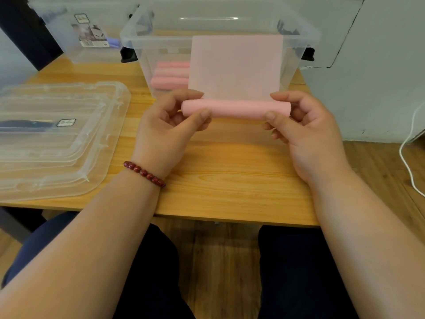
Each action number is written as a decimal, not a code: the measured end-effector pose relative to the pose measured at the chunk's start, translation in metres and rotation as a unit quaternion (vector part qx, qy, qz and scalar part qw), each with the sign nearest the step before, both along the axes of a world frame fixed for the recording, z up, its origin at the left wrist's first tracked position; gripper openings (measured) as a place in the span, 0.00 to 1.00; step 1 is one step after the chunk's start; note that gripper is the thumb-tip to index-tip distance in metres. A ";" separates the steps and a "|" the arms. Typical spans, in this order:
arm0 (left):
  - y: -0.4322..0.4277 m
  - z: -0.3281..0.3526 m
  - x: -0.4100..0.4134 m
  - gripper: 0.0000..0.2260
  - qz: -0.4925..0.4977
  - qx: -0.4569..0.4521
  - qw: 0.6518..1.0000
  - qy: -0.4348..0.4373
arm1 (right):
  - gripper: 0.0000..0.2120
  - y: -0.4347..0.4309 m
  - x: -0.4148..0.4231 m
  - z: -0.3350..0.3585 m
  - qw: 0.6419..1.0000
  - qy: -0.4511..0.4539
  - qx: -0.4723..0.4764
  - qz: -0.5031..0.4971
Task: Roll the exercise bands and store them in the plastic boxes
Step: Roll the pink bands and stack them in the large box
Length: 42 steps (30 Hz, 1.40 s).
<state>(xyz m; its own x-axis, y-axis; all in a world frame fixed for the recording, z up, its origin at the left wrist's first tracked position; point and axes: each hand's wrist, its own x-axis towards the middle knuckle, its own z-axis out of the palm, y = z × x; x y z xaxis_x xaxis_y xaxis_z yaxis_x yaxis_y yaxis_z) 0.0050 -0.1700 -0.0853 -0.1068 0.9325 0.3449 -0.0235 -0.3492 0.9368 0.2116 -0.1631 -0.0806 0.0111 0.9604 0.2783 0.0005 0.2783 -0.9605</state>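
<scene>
Pinching the band roll (235, 110) crosswise between left hand (164, 125) and right hand (309, 134), unrolled tail (235, 66) stretching away beyond both

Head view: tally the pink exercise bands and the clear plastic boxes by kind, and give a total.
Half-rolled pink band: 1
Fully rolled pink bands, stored, visible: 3
Clear plastic boxes: 2, near box and far box
Total: 6

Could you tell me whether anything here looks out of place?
Nothing stands out. The left hand and right hand hold the pink band rolled evenly, and three finished rolls lie neatly in the clear box.
</scene>
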 end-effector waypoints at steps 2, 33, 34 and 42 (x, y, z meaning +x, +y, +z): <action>0.000 0.000 0.001 0.10 0.003 -0.004 1.000 -0.006 | 0.16 0.001 -0.001 -0.001 1.000 0.005 0.002 0.011; -0.002 0.001 0.002 0.12 -0.040 0.000 0.998 0.045 | 0.15 -0.001 -0.003 -0.001 0.998 0.004 -0.001 0.068; -0.003 0.002 0.003 0.13 -0.040 0.004 0.998 0.048 | 0.15 -0.001 -0.003 -0.001 0.998 0.010 -0.003 0.069; -0.001 -0.001 0.001 0.07 -0.042 0.002 0.995 0.096 | 0.14 -0.004 -0.003 0.000 0.996 0.029 -0.016 0.088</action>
<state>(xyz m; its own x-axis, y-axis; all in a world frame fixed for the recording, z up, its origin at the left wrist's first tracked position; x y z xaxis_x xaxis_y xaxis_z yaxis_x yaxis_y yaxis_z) 0.0064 -0.1713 -0.0861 0.0386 0.9340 0.3552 0.1266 -0.3572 0.9254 0.2089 -0.1667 -0.0807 -0.1435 0.9571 0.2519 -0.1010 0.2391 -0.9657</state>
